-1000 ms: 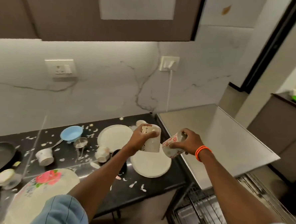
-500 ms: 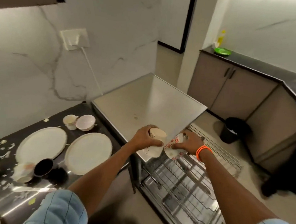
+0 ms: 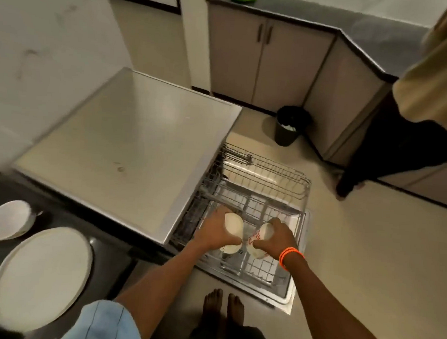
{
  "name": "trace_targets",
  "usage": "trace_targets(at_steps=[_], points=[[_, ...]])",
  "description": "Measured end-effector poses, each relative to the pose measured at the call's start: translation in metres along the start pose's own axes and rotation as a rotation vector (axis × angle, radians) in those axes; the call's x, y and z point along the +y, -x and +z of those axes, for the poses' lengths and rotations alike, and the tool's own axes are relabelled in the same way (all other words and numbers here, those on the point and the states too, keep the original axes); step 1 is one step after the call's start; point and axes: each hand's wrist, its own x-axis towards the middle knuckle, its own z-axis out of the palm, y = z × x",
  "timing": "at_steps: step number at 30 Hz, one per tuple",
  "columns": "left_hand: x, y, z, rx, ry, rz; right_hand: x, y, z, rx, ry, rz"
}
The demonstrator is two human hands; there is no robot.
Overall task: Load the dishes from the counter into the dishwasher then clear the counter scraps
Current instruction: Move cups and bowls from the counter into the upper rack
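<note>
Gripping a plain white cup [image 3: 232, 231] in our left hand [image 3: 214, 233], fingers curled round its side, we hold it upside down, base up, over the pulled-out dishwasher rack [image 3: 265, 198]. Our right hand [image 3: 278, 238] wraps a second cup [image 3: 258, 239], white with a red flower pattern, tipped over the same way. The two cups hang just beside each other, near the front left part of the rack; we cannot tell whether either rim touches the wires. An orange band [image 3: 290, 256] sits on our right wrist.

The rack is a grey wire basket drawn out over the open dishwasher door [image 3: 285, 296], with a second wire basket [image 3: 274, 172] above and behind it. The steel top of the dishwasher [image 3: 130, 137] lies to the left of the hands. Further left, on the dark counter [image 3: 107, 251], we see a large white plate [image 3: 40, 276] and a pale bowl [image 3: 7, 221] behind it, both blurred. Our bare feet [image 3: 223, 304] stand on the beige floor below the door. Beyond the rack a black bin [image 3: 289, 126] stands by the grey cabinets [image 3: 265, 64], and another person [image 3: 403, 115] stands at the right edge.
</note>
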Motion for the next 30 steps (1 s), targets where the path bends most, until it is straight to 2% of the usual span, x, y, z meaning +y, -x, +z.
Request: trace_targets(at_steps=[5, 11, 16, 30], points=[[-0.017, -0.029, 0.059, -0.043, -0.077, -0.040, 0.050, -0.002, 0.041, 0.106, -0.072, 0.172], [-0.047, -0.067, 0.106, -0.192, -0.279, -0.027, 0.079, -0.026, 0.071, 0.175, -0.111, 0.298], [-0.069, -0.084, 0.130, -0.191, -0.335, -0.004, 0.096, -0.043, 0.094, 0.181, -0.136, 0.340], [-0.094, -0.102, 0.162, -0.256, -0.418, 0.044, 0.118, -0.070, 0.142, 0.177, 0.051, 0.338]])
